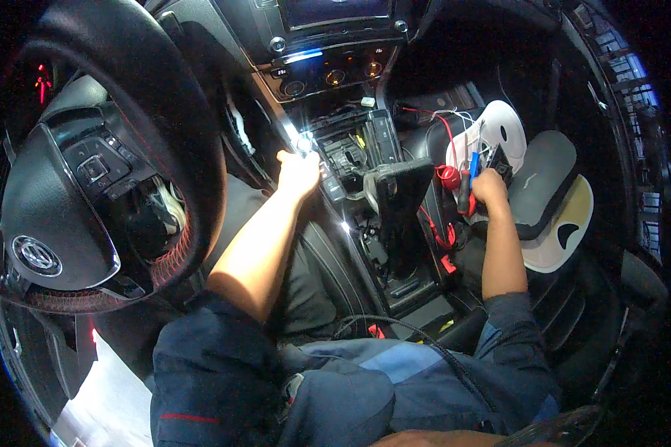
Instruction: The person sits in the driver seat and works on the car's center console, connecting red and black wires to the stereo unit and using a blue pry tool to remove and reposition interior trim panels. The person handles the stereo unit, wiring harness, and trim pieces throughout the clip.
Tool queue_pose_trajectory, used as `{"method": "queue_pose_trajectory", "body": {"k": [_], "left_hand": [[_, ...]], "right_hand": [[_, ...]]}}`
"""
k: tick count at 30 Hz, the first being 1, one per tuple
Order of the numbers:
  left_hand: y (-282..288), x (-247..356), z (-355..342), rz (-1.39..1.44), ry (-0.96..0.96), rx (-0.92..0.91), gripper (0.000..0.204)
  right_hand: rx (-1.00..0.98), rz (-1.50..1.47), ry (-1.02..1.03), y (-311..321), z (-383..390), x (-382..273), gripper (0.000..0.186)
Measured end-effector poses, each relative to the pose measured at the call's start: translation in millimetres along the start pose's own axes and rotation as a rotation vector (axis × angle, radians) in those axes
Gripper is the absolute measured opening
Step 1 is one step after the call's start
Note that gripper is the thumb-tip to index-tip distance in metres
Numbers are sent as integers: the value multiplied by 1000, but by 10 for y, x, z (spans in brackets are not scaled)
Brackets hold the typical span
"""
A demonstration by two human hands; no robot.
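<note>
My left hand (300, 177) is closed round a small lit flashlight (304, 143), whose glare washes out its shape. It is held beside the opened centre console (347, 153), where the inner parts lie bare. Over on the passenger side, my right hand (490, 188) reaches into a group of tools with its fingers curled. Just left of those fingers are a blue tool handle (474, 164) and a red-and-black tool handle (464, 192). A small dark boxy thing (498, 162) sits beyond the fingertips. What the right fingers grip, if anything, is hidden.
The steering wheel (201, 149) fills the left. A dark upright panel (402, 194) rises from the console. Red wire (443, 123) and a red round piece (447, 176) lie by the tools. White-and-grey padded pieces (548, 179) rest on the passenger seat. A black cable (425, 335) crosses my lap.
</note>
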State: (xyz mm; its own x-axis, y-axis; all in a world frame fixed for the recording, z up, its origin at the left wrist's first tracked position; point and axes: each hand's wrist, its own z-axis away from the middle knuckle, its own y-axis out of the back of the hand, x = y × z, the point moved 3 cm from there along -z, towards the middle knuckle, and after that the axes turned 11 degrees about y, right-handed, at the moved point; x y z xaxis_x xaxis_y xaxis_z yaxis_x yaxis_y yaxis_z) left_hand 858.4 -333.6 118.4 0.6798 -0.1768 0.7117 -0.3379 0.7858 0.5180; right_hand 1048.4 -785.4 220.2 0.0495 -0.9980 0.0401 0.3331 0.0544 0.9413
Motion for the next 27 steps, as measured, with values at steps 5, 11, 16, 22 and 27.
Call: {"method": "queue_pose_trajectory", "body": {"k": [5, 11, 16, 22, 27], "left_hand": [[-75, -93, -142, -110, -80, -20, 73], [6, 50, 46, -213, -86, -44, 40], [237, 365, 387, 106, 96, -60, 75], [277, 454, 469, 90, 139, -43, 59], [316, 513, 533, 111, 103, -93, 61]], "right_hand": [[-49, 692, 605, 686, 107, -249, 32], [647, -928, 825, 2564, 1119, -1050, 36], [97, -855, 925, 1811, 941, -2200, 19], [72, -847, 1302, 1904, 970, -2326, 37], [373, -856, 1465, 2131, 1163, -2498, 36]]}}
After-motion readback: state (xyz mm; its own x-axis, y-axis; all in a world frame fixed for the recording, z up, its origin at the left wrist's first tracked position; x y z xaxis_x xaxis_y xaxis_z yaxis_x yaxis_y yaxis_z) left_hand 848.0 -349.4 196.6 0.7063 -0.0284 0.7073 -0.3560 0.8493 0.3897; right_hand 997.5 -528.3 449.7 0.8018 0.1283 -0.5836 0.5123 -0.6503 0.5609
